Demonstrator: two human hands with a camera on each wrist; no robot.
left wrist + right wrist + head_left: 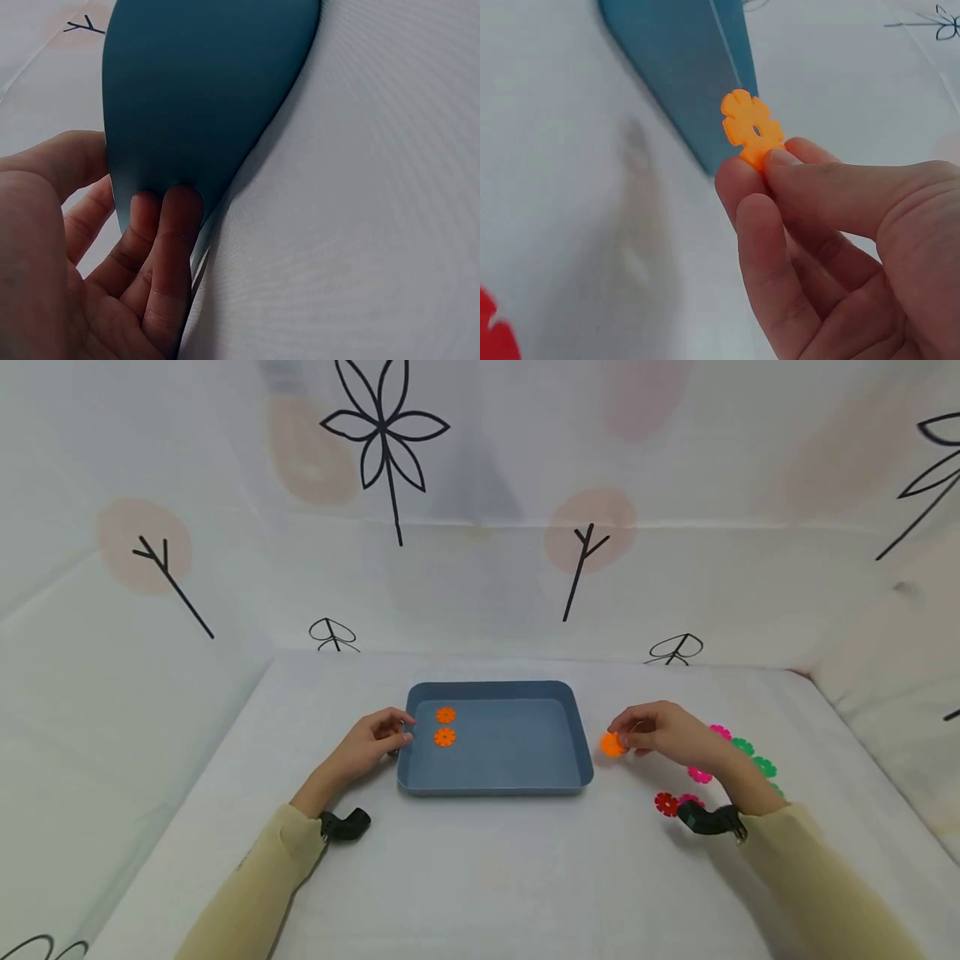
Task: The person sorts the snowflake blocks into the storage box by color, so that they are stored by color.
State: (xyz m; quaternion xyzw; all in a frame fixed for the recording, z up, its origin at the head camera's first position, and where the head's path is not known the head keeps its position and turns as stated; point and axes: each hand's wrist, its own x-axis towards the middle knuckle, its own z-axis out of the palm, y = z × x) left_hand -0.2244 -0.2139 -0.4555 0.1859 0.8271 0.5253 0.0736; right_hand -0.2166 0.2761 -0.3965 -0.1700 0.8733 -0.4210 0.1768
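A blue-grey tray (510, 752) lies on the white-covered table with two orange flower-shaped discs (445, 737), one above the other, in its left part. My left hand (372, 742) grips the tray's left side. In the left wrist view, fingertips (180, 206) rest on the tray's outer wall (202, 90) while another part of the hand reaches behind the rim. Just off the tray's right side, my right hand (660, 731) pinches an orange flower-shaped disc (742, 124) between thumb and fingers. That disc is held above the table, tilted up.
Right of the tray, partly under my right forearm, lie several more flower discs: a red one (666, 804), pink ones (700, 775) and green ones (765, 767). Behind the table hangs a white cloth (480, 593) printed with plants.
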